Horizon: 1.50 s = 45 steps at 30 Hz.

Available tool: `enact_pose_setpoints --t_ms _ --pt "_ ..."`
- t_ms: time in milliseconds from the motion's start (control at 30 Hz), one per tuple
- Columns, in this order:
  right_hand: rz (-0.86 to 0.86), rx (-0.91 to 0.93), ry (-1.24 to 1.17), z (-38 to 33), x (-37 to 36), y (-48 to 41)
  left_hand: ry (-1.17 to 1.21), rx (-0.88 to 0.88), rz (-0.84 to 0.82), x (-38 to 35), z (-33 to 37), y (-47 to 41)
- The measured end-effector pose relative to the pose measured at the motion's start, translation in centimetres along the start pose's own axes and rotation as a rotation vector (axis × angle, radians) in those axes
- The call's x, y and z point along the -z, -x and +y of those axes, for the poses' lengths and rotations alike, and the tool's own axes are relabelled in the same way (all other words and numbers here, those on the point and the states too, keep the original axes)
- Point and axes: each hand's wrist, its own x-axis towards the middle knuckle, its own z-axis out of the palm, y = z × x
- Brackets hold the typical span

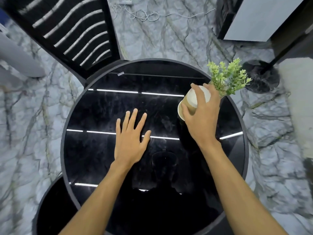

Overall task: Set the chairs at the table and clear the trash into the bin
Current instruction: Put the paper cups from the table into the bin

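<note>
A round black glossy table (101,112) fills the middle of the view. My right hand (203,116) grips a tan paper cup with a white rim (190,102), tilted on its side at the table's right part. My left hand (130,136) lies flat on the tabletop near the centre, fingers straight and spread. A black slatted chair (71,31) stands at the table's far left edge, its back towards the table. A second dark seat (52,209) shows at the near left, partly under the table's rim.
A small green plant (227,77) stands at the table's far right edge, right behind the cup. A black round lamp base (260,77) with a pole sits on the marble floor to the right. White cables (147,16) lie on the floor beyond. A dark cabinet (254,19) stands far right.
</note>
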Motion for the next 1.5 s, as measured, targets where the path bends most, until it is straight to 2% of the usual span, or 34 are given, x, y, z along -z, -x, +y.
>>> enact_pose_setpoints --t_ms 400,567,667,933,1167,1400,1500 --pt "-0.107 0.050 -0.074 -0.8 0.9 2.8 -0.010 0.003 -0.008 0.2 0.0 0.2" --pt "-0.169 0.122 -0.104 -3.5 1.4 4.7 0.120 -0.001 -0.138 2.8 -0.2 0.9" --pt "-0.217 0.153 -0.152 -6.5 1.1 6.3 0.159 0.026 -0.121 5.5 -1.5 3.5" --pt "-0.443 0.305 -0.318 -18.3 -1.7 13.1 0.221 0.341 -0.025 10.7 -12.0 18.0" --pt "-0.647 0.481 -0.378 -27.2 -5.6 21.6 0.243 0.694 0.040 11.5 -19.6 31.7" --pt "-0.761 0.542 -0.401 -29.3 -11.7 30.0 0.363 0.886 0.080 7.8 -22.7 40.3" --pt "-0.955 0.599 -0.194 -26.8 -17.0 34.4 0.427 0.975 0.070 5.0 -22.9 43.5"
